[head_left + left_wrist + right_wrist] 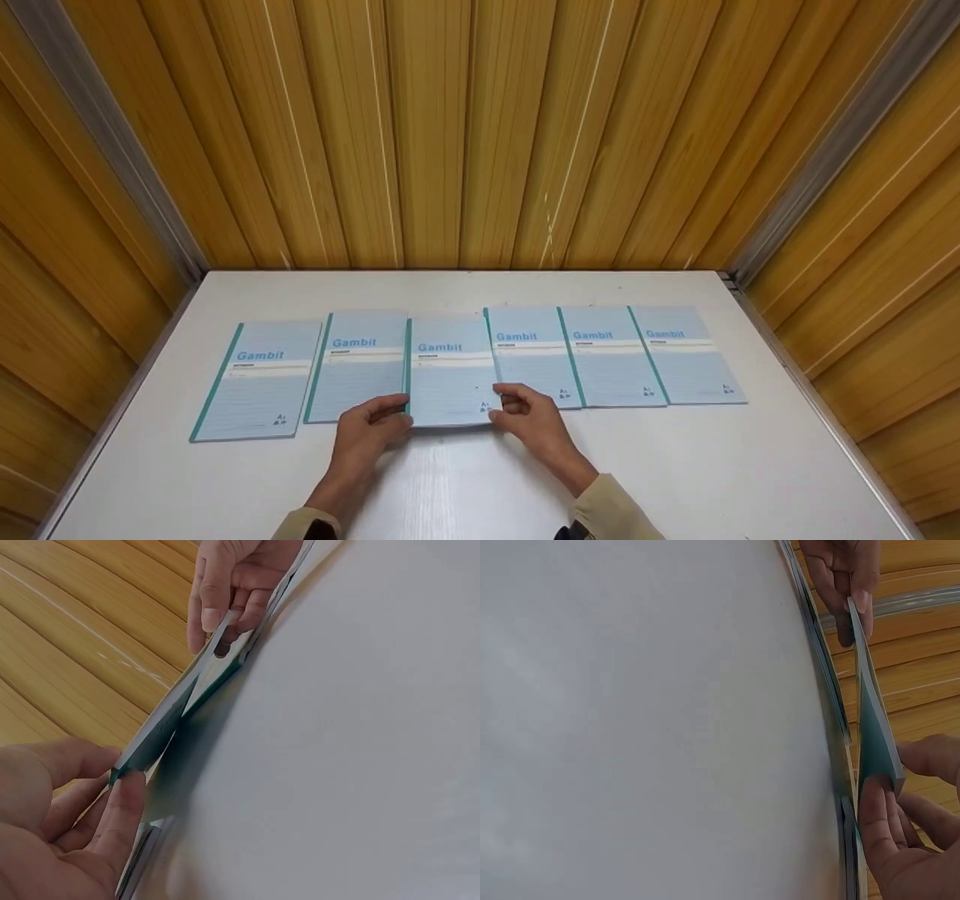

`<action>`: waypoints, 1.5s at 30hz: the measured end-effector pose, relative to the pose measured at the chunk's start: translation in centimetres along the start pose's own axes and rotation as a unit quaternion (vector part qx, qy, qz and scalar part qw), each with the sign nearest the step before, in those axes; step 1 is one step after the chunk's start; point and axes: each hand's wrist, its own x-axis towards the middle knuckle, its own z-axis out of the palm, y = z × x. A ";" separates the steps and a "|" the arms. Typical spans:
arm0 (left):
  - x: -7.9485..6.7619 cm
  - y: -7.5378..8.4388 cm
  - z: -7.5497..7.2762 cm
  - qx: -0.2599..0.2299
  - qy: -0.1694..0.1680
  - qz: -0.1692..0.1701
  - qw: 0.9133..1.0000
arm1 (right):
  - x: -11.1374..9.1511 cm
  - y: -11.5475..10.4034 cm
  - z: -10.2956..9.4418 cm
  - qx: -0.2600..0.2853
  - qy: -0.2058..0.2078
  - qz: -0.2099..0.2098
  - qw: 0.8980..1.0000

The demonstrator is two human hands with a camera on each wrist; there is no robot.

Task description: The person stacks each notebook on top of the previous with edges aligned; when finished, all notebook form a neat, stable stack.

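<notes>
Both hands hold one light-blue notebook [453, 386], marked Gambit with a green spine, by its near corners. The left hand [367, 431] pinches the spine-side corner; the right hand [532, 420] pinches the opposite one. In the left wrist view, the left fingers [124, 802] lie under the held notebook's green edge, thumb on top. In the right wrist view, the notebook [876, 735] is seen edge-on, its near edge raised off the table, with the right fingers [877, 821] beneath it. Its right side overlaps a neighbouring notebook [531, 360] in the head view.
Matching notebooks lie in a row on the white table [450, 487]: one at the far left [255, 401], one left of centre [364, 382], and two more to the right, a middle one [611, 367] and an end one [690, 367]. Wood-patterned walls [427, 135] enclose the table's back and sides.
</notes>
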 end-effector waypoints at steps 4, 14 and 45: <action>-0.1 0.2 0.3 0.018 0.013 0.019 1.000 | 0.0 -0.2 -0.3 0.002 -0.002 -0.011 1.000; 0.0 1.2 1.1 0.024 0.024 0.031 0.999 | 0.1 -0.9 -1.3 -0.001 0.010 -0.024 1.000; 2.7 0.6 9.5 0.055 -0.028 0.086 0.994 | 0.7 2.3 -8.4 -0.074 0.073 0.005 0.995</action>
